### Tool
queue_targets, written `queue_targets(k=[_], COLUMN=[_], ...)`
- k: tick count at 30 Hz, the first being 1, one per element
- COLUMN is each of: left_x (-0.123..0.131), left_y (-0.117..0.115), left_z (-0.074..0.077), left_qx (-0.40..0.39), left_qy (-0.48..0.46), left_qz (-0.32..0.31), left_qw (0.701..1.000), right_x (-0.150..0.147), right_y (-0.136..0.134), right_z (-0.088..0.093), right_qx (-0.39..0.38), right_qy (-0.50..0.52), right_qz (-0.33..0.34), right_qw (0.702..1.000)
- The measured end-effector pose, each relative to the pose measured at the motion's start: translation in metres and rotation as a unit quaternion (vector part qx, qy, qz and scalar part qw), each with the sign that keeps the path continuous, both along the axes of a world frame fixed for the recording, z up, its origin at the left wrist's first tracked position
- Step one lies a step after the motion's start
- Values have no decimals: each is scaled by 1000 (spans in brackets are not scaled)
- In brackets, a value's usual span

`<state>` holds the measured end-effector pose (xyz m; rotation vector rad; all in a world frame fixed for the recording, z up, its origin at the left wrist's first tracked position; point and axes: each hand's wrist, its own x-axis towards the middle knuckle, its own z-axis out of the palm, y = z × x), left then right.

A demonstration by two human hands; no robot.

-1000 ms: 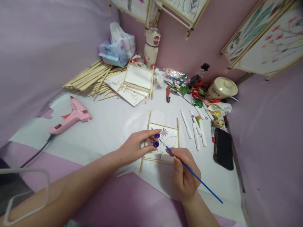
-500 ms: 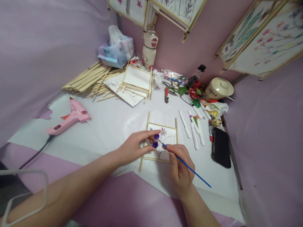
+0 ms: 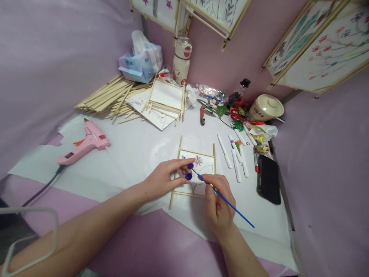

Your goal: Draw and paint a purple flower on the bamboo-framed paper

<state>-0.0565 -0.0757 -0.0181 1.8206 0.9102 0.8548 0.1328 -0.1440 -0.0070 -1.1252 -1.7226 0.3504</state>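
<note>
My left hand (image 3: 165, 176) holds a small purple paint pot (image 3: 188, 176) with its round purple lid or second cup (image 3: 190, 166) between thumb and fingers, above a stick-framed drawing (image 3: 206, 174). The drawing shows a pink-purple flower (image 3: 198, 160) and pencilled leaves and stems. In my right hand (image 3: 220, 200) is a thin blue paintbrush (image 3: 235, 209), gripped close to its bristle end. The brush tip is at the purple pot, touching or just beside it. Part of the frame's left side lies under my left hand.
A pink glue gun (image 3: 86, 143) lies at left. Behind are bamboo sticks (image 3: 100, 94), a tissue pack (image 3: 141, 61), a bottle (image 3: 181, 63) and another stick frame (image 3: 167, 92). White markers (image 3: 225, 152), a black phone (image 3: 269, 180) and a lidded bowl (image 3: 266, 107) are at right.
My right hand and the brush have shifted very slightly left. My left hand keeps its hold on the purple pot in almost the same place.
</note>
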Motion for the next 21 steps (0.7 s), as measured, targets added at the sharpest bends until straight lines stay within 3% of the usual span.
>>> queue_targets(k=[21], left_x=[0], left_y=[0], left_z=[0], left_qx=[0], left_qy=[3], left_qz=[3], left_qw=[1000], right_x=[1], right_y=[1], right_z=[0], right_qx=[6], right_qy=[-2], right_qz=[-13], right_qw=[1000])
